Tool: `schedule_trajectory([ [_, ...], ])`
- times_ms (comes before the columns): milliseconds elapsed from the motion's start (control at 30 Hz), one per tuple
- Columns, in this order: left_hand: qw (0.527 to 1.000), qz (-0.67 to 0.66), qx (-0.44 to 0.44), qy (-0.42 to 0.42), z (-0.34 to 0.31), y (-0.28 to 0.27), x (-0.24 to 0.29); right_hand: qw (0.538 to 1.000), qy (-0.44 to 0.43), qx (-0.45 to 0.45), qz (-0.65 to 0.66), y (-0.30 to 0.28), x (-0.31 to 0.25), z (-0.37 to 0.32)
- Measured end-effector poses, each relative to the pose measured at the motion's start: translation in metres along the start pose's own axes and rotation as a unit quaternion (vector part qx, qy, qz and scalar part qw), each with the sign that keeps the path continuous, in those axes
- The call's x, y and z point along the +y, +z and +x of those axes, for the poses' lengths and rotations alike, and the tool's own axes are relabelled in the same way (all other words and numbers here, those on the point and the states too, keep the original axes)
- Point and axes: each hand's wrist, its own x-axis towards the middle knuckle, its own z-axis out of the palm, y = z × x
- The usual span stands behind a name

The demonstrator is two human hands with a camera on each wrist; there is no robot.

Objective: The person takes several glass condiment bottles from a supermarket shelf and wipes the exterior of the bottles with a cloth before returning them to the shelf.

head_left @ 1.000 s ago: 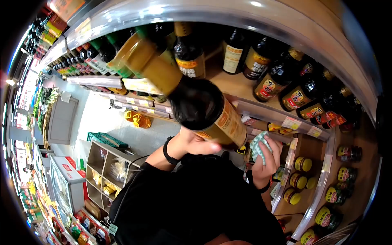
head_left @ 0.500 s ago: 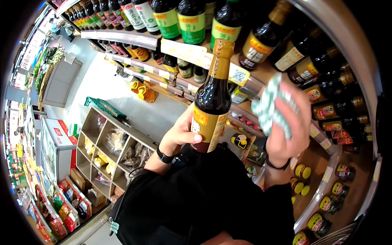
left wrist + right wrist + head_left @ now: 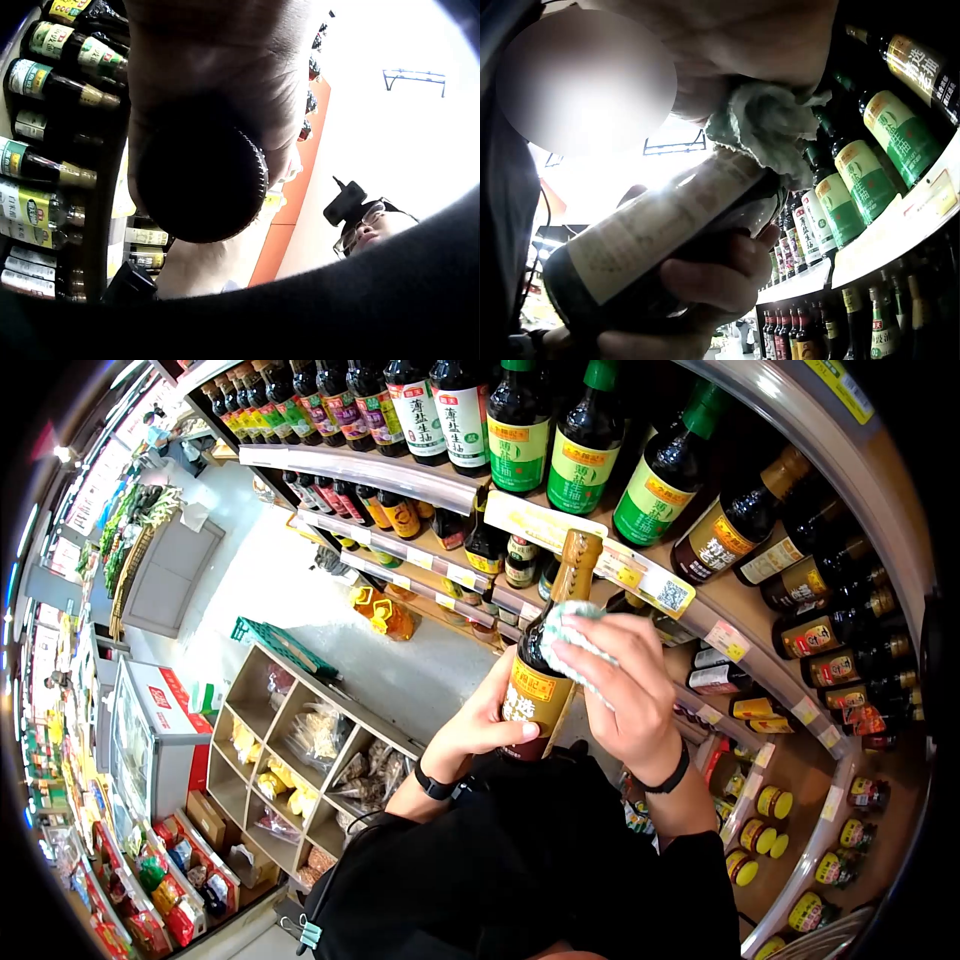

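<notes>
A dark soy sauce bottle (image 3: 532,698) with a gold-wrapped neck and gold label stands tilted in front of the person's chest. My left hand (image 3: 472,722) grips its lower body, thumb across the label. My right hand (image 3: 638,695) holds a crumpled pale green and white cloth (image 3: 572,628) against the bottle's shoulder, just below the neck. From the right wrist view, the cloth (image 3: 769,131) bunches under the palm over the upper end of the back label. The left wrist view looks straight at the round, dark bottle base (image 3: 202,184), the palm behind it.
Ahead, a shelf holds green-capped bottles (image 3: 585,460) and more dark sauce bottles (image 3: 735,525), with a price strip (image 3: 590,550) along its edge. Yellow-lidded jars (image 3: 770,805) fill lower shelves at right. A compartmented bin (image 3: 300,760) and a white freezer (image 3: 160,730) stand at left.
The bottle was swung down from close to the camera and is now more upright at chest height. My right hand has brought the cloth from the right onto the bottle. The view has shifted.
</notes>
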Motion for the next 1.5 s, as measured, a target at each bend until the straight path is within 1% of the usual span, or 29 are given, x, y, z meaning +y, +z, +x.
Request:
schedule_trajectory([
  [133, 0.999, 0.044, -0.015, 0.019, -0.001, -0.003, 0.000, 1.000, 0.005, -0.015, 0.006, -0.005, -0.015, -0.018],
  [167, 0.998, 0.050, -0.022, 0.020, 0.001, -0.002, 0.003, 1.000, -0.006, -0.023, -0.005, -0.005, -0.017, -0.025],
  [200, 0.998, 0.050, -0.027, 0.022, 0.004, -0.002, 0.002, 0.999, -0.012, -0.043, 0.009, -0.008, -0.023, -0.028],
  [267, 0.998, 0.060, -0.007, 0.030, 0.007, -0.001, 0.000, 0.995, -0.034, -0.091, 0.009, -0.006, -0.031, -0.033],
  [300, 0.993, 0.103, 0.002, 0.053, 0.010, -0.002, -0.002, 0.995, -0.028, -0.094, -0.008, -0.008, -0.037, -0.032],
  [333, 0.993, 0.104, 0.000, 0.054, 0.011, -0.002, 0.000, 0.995, -0.029, -0.092, -0.010, -0.011, -0.038, -0.028],
  [400, 0.989, 0.138, -0.013, 0.046, 0.012, 0.004, 0.008, 0.998, -0.039, -0.050, -0.028, -0.019, -0.035, -0.019],
  [467, 0.986, 0.156, -0.028, 0.043, 0.014, 0.009, 0.013, 0.994, -0.060, -0.004, -0.088, -0.026, -0.031, -0.004],
  [533, 0.987, 0.162, -0.014, 0.004, 0.012, 0.018, 0.013, 0.985, -0.079, 0.033, -0.153, -0.027, -0.023, 0.009],
  [567, 0.987, 0.159, -0.017, -0.002, 0.012, 0.019, 0.010, 0.982, -0.073, 0.021, -0.171, -0.027, -0.017, 0.013],
  [600, 0.983, 0.182, -0.022, 0.021, 0.013, 0.019, 0.006, 0.979, -0.069, 0.010, -0.190, -0.027, -0.012, 0.015],
  [667, 0.970, 0.230, -0.032, 0.071, 0.017, 0.018, 0.000, 0.982, -0.057, -0.005, -0.178, -0.022, -0.007, 0.006],
  [733, 0.976, 0.207, -0.016, 0.064, 0.018, 0.019, -0.001, 0.984, -0.030, -0.019, -0.175, -0.020, -0.012, -0.008],
  [800, 0.966, 0.245, -0.015, 0.078, 0.019, 0.013, -0.004, 0.986, -0.019, -0.017, -0.168, -0.014, -0.010, -0.031],
  [867, 0.969, 0.238, -0.008, 0.071, 0.020, 0.014, -0.006, 0.987, 0.009, -0.008, -0.158, -0.015, -0.012, -0.050],
  [933, 0.962, 0.263, 0.001, 0.074, 0.022, 0.012, -0.010, 0.988, 0.024, -0.009, -0.152, -0.019, -0.016, -0.061],
  [967, 0.971, 0.227, 0.007, 0.074, 0.024, 0.015, -0.012, 0.987, 0.038, -0.017, -0.156, -0.021, -0.017, -0.067],
  [1000, 0.968, 0.239, 0.007, 0.069, 0.025, 0.012, -0.012, 0.986, 0.054, -0.025, -0.159, -0.024, -0.017, -0.072],
  [1067, 0.987, 0.153, 0.013, 0.039, 0.026, 0.015, -0.010, 0.984, 0.057, -0.035, -0.163, -0.028, -0.016, -0.075],
  [1133, 0.995, 0.086, 0.017, 0.036, 0.026, 0.021, -0.005, 0.986, 0.061, 0.009, -0.152, -0.034, -0.015, -0.072],
  [1200, 0.998, 0.051, 0.012, 0.021, 0.029, 0.021, -0.005, 0.987, 0.070, 0.022, -0.146, -0.041, -0.016, -0.066],
  [1233, 0.998, 0.051, 0.012, 0.020, 0.030, 0.022, -0.002, 0.988, 0.084, 0.043, -0.126, -0.043, -0.018, -0.057],
  [1300, 0.997, -0.035, -0.020, -0.059, 0.029, 0.028, 0.006, 0.989, 0.098, 0.077, -0.075, -0.044, -0.013, -0.046],
  [1333, 0.997, -0.035, -0.021, -0.062, 0.028, 0.032, 0.007, 0.989, 0.100, 0.078, -0.076, -0.042, -0.010, -0.044],
  [1400, 0.986, -0.135, -0.044, -0.091, 0.024, 0.040, 0.008, 0.992, 0.096, 0.076, -0.027, -0.033, -0.008, -0.040],
  [1433, 0.964, -0.212, -0.115, -0.109, 0.024, 0.027, -0.001, 0.993, 0.083, 0.075, -0.032, -0.028, -0.009, -0.041],
  [1467, 0.965, -0.211, -0.111, -0.108, 0.021, 0.028, -0.004, 0.992, 0.082, 0.083, -0.037, -0.023, -0.013, -0.045],
  [1500, 0.976, -0.196, -0.047, -0.086, 0.020, 0.037, 0.000, 0.994, 0.070, 0.071, -0.038, -0.020, -0.019, -0.049],
])
